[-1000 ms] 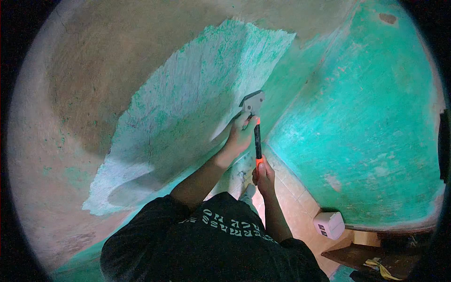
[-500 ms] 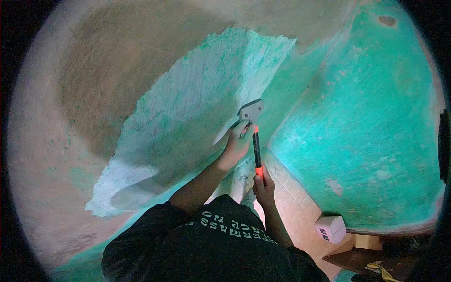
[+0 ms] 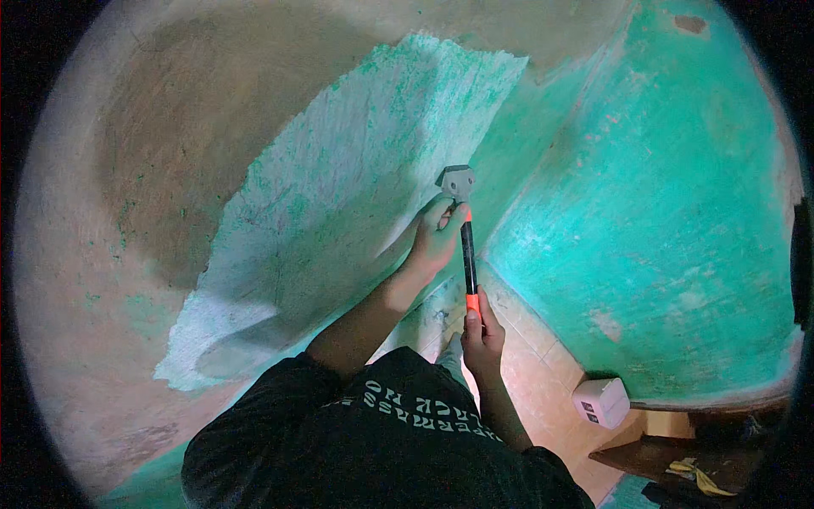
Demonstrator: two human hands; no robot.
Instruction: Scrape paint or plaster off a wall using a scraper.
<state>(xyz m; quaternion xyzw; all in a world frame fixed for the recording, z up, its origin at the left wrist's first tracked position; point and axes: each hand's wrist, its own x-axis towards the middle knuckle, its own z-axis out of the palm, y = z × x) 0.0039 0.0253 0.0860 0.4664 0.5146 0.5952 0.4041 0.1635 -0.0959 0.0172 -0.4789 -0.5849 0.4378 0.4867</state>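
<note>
Both of my hands hold one long scraper [image 3: 468, 254] with a black shaft, orange-red bands and a wide grey head. My left hand [image 3: 434, 236] is closed around its upper end, just below the head. Lower down, at the orange-red grip, my right hand [image 3: 483, 338] is wrapped around the handle. The scraper's head lies at the wall [image 3: 314, 182], by the right border of a pale, streaked patch with green flecks. Whether the blade edge touches the surface I cannot tell.
Another green wall [image 3: 670, 220] meets this one at a corner on the right. Below are a tiled floor [image 3: 543, 399] and a small white box-shaped container [image 3: 602, 402]. A dark brown wooden piece [image 3: 653, 456] with a yellow item on it stands at the lower right.
The scraper's head has moved a little up and slightly right along the wall, and both hands have moved with it. My grip looks the same.
</note>
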